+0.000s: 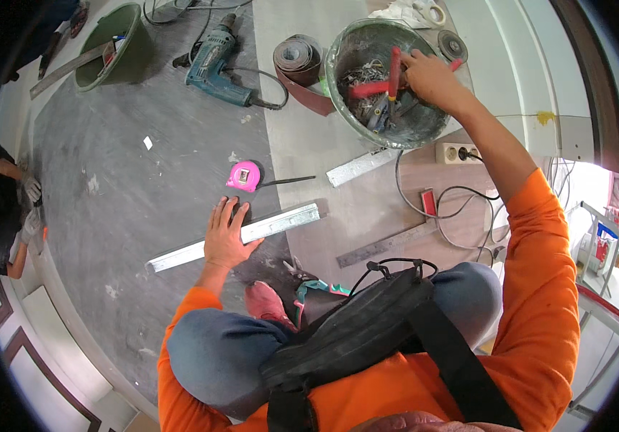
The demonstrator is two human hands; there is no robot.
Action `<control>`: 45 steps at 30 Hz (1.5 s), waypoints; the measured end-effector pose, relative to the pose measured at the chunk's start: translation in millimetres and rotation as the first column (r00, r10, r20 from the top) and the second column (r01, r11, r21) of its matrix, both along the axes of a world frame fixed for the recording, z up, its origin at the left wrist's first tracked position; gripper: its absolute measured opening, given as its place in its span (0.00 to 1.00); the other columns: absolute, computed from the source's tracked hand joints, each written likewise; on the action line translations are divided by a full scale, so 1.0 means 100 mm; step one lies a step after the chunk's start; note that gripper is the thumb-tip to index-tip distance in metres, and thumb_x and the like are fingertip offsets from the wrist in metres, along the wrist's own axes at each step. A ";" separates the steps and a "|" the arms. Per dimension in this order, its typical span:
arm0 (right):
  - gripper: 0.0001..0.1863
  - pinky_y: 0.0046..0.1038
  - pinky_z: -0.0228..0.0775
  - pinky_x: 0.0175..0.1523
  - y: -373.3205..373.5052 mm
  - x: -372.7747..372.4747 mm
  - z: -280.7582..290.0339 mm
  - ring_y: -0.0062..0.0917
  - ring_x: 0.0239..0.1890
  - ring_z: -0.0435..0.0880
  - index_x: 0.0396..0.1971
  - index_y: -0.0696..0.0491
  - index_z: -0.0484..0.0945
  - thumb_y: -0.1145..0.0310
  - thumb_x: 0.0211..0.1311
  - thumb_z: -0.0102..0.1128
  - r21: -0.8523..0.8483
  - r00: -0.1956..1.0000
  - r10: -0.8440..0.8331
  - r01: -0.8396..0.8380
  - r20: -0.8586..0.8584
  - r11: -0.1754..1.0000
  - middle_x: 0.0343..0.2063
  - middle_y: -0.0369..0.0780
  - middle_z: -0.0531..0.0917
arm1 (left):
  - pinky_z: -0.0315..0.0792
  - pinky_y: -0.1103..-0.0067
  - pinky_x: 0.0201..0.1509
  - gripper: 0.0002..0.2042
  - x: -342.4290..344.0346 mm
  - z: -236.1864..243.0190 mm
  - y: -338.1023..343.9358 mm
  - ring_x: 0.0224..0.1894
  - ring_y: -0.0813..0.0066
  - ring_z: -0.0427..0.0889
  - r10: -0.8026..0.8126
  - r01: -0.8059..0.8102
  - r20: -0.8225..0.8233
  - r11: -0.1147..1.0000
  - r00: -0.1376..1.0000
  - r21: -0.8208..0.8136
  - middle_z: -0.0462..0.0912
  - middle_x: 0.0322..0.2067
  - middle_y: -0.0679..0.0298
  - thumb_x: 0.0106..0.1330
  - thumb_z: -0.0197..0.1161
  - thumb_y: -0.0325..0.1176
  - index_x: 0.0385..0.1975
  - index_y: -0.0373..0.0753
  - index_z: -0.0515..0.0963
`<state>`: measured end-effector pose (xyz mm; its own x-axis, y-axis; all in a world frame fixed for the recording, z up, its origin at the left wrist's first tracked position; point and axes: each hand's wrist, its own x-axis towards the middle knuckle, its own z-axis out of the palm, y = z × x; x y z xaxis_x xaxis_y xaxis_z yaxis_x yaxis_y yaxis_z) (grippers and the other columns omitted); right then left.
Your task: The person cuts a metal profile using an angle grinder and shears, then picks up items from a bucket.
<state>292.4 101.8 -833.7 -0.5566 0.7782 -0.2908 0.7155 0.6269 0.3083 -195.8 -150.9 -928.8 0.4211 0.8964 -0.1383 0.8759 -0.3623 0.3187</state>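
Note:
My left hand [227, 234] lies with fingers spread across a silver metal channel [286, 222] on the dark grey board. Just beyond my fingertips is a pink tape measure [244, 175]. My right hand [428, 79] reaches into a green bucket [338, 59] at the upper right, its fingers closed on a red-handled tool [395, 72]; which tool it is, I cannot make out. The bucket also holds loose metal fasteners [367, 72] and other hand tools, partly hidden. Teal-handled snips [309, 289] lie between my knees, beside a black bag [345, 324].
A drill [216, 72] with its cable, a sandpaper roll [296, 54], a second bucket [122, 43], a metal offcut [360, 167], a flat bar [381, 241] and a power strip [457, 153] lie around me. A co-worker's gloved hands [31, 209] are far left. A ladder [604, 309] stands right.

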 end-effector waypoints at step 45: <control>0.19 0.35 0.75 0.52 -0.54 -0.09 0.02 0.38 0.47 0.85 0.42 0.51 0.83 0.83 0.52 0.53 -0.527 0.668 -0.400 0.015 -0.627 0.850 0.42 0.43 0.86 | 0.57 0.52 0.75 0.42 -0.02 0.07 0.04 0.72 0.46 0.61 0.015 -0.014 0.013 0.998 1.000 -0.054 0.66 0.66 0.55 0.48 0.79 0.50 0.65 0.45 0.70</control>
<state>283.5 47.4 -832.0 -0.5764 0.7847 -0.2279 0.7170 0.3518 -0.6018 -197.3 -146.7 -921.4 0.4105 0.8938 -0.1806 0.8763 -0.3319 0.3491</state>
